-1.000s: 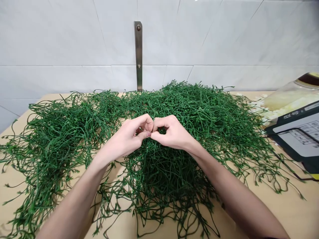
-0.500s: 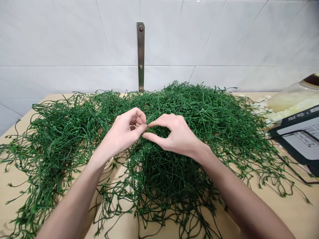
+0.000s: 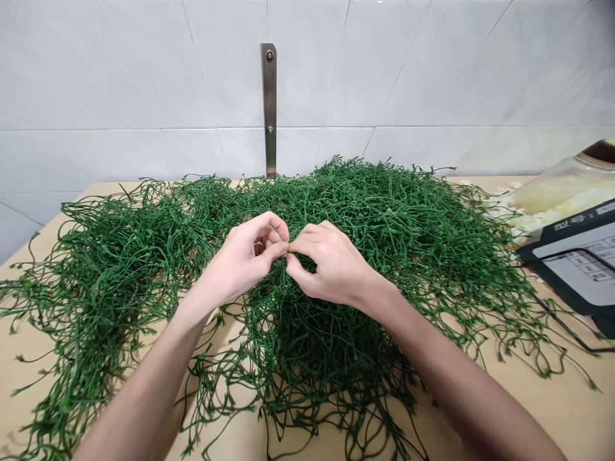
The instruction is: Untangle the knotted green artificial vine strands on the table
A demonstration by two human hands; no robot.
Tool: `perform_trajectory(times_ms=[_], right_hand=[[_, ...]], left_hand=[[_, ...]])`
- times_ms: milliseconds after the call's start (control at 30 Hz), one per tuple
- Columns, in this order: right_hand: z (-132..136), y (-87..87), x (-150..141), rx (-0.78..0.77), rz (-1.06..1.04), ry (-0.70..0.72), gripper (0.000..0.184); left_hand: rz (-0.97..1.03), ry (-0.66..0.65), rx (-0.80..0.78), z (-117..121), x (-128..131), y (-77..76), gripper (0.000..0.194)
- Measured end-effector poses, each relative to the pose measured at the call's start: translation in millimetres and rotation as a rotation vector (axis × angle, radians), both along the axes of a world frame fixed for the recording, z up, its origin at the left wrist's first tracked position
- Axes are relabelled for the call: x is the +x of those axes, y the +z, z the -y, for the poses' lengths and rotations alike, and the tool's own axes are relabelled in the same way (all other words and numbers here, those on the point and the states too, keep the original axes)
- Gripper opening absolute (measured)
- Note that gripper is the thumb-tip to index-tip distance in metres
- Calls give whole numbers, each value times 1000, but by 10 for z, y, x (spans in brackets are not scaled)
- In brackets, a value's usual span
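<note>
A big tangled heap of thin green artificial plant stems (image 3: 384, 218) spreads over a light wood table (image 3: 552, 410). Above the middle of the heap, my left hand (image 3: 247, 256) is closed in a pinch, thumb against fingertips. My right hand (image 3: 331, 262) meets it there, its thumb and forefinger also pinched at the left hand's fingertips. Whatever sits between the fingertips is too small and hidden to name. Loose stems hang below both hands toward the front of the table.
A metal strip (image 3: 270, 109) with screws stands against the white tiled wall (image 3: 144, 64). At the right lie a dark-framed label card (image 3: 583, 262), a clear container (image 3: 571, 179) with a brown top, small white flowers (image 3: 504, 208) and a thin black cable (image 3: 567, 330).
My right hand has closed its thumb and forefinger from a wider gap into a pinch. Both hands have shifted slightly, the left a little to the right. The green heap looks the same.
</note>
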State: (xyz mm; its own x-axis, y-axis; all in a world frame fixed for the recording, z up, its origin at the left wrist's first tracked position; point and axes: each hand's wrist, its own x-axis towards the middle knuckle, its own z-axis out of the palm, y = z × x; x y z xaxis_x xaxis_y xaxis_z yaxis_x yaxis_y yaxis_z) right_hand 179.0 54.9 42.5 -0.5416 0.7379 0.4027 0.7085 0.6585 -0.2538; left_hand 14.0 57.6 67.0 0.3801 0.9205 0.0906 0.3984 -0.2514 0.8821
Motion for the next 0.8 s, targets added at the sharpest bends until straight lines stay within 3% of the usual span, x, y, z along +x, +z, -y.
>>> perform_trajectory(times_ms=[133,267,400,500,800], right_hand=[[-43,-84,-7,46,-68,-39,28],[-100,-122,40,90,-130,28,29],[-85,-47,86,18,-193,-14,27],[-47,12,79,-15,-282,-59,23],[-12,75,23,-169,-469,15,19]], left_hand=[[41,-5,8,-2,17,-3,5],[119,36,7,-20,-1,0,7],[241,152,-51,-51,-47,-7,4],[323,150,-127,-58,-75,3,14],[229,152,-127,-26,-80,40,31]])
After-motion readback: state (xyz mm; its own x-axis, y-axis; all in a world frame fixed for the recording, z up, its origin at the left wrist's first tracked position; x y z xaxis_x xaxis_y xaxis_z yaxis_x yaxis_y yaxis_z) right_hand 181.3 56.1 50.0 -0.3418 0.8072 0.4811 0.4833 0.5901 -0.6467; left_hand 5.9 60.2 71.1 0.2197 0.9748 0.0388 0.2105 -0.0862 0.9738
